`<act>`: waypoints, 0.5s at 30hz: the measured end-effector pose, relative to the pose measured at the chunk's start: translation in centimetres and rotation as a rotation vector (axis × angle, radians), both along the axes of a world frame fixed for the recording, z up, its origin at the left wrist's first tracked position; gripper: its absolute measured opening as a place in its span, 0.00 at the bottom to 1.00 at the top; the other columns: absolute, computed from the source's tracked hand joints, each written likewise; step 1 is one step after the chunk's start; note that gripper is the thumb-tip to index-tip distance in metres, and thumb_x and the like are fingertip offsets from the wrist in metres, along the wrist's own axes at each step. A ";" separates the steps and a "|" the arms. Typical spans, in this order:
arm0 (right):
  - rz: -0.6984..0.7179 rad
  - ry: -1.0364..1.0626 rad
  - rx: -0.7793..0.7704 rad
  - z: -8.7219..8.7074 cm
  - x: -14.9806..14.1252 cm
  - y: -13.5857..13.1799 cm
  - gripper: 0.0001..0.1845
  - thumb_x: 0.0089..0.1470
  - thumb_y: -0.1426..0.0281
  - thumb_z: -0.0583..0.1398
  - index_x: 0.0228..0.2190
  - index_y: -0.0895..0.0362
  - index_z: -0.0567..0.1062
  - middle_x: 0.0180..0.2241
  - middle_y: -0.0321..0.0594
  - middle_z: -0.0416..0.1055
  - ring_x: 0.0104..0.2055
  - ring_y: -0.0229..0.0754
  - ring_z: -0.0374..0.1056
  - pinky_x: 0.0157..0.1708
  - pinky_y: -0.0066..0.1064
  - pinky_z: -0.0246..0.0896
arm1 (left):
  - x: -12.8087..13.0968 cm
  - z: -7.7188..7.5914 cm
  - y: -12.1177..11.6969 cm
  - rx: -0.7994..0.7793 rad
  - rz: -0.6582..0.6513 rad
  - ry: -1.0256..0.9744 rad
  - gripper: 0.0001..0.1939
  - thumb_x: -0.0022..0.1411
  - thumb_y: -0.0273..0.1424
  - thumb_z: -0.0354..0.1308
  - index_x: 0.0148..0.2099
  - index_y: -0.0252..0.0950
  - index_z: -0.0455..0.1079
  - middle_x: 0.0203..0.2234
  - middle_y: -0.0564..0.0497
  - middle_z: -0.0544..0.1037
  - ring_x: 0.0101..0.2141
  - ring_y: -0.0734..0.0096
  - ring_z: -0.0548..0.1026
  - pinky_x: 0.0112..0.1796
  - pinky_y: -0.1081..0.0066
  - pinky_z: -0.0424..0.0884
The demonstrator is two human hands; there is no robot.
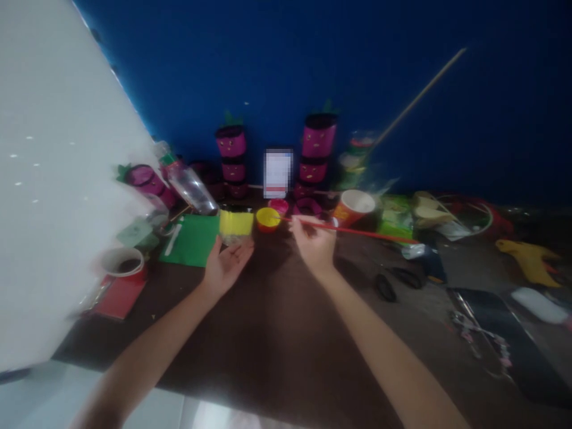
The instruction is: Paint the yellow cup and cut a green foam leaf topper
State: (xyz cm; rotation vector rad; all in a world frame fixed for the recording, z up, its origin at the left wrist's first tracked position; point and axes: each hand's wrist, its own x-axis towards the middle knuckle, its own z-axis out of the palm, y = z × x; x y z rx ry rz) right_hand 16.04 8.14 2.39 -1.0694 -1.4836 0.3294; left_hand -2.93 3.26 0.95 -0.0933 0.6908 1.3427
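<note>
Back by the blue wall: two upright purple stacks, left one and right one, faces on them, green tops, lit screen between, clear bottle tilted at far left. Right side of tabletop: black-handled scissors, yellow glue gun, dark flat slab with a beaded strap lying across it. Thin stick slants up before the wall.
</note>
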 end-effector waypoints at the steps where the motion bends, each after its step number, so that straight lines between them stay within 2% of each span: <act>1: 0.001 0.078 -0.003 0.3 0.1 -0.6 0.04 0.52 0.71 0.59 0.30 0.57 0.76 0.26 0.39 0.77 0.28 0.41 0.74 0.31 0.34 0.71 | 0.0 -0.1 0.0 0.001 -0.012 -0.011 0.35 0.67 0.44 0.40 0.63 0.17 0.48 0.35 0.33 0.78 0.36 0.60 0.79 0.39 0.67 0.75; 4: 0.057 0.252 -0.016 1.2 0.2 -2.7 0.02 0.51 0.72 0.61 0.30 0.56 0.75 0.24 0.36 0.76 0.26 0.39 0.75 0.30 0.31 0.73 | -0.2 -0.3 -0.2 0.017 -0.079 -0.056 0.35 0.67 0.45 0.40 0.63 0.18 0.49 0.36 0.33 0.78 0.37 0.61 0.79 0.40 0.67 0.75; 7: 0.165 0.323 -0.061 2.0 -0.1 -4.6 0.01 0.52 0.73 0.61 0.30 0.56 0.74 0.25 0.36 0.76 0.28 0.39 0.76 0.31 0.31 0.74 | -0.3 -0.4 -0.4 0.037 -0.128 -0.076 0.35 0.67 0.46 0.39 0.62 0.19 0.51 0.37 0.34 0.78 0.36 0.62 0.79 0.40 0.67 0.75; 10: 0.218 0.316 -0.082 2.5 -0.6 -5.8 0.01 0.52 0.73 0.61 0.29 0.57 0.72 0.26 0.37 0.76 0.28 0.40 0.76 0.31 0.32 0.75 | -0.3 -0.6 -0.6 0.068 -0.152 -0.083 0.35 0.66 0.46 0.39 0.61 0.19 0.54 0.36 0.34 0.78 0.35 0.63 0.79 0.39 0.68 0.75; 15: 0.219 0.281 -0.029 2.6 -1.1 -6.3 0.02 0.52 0.74 0.60 0.28 0.57 0.71 0.28 0.38 0.75 0.28 0.38 0.75 0.31 0.32 0.75 | -0.3 -0.6 -0.6 0.079 -0.155 -0.078 0.34 0.66 0.46 0.40 0.59 0.20 0.57 0.37 0.34 0.78 0.35 0.63 0.79 0.39 0.67 0.75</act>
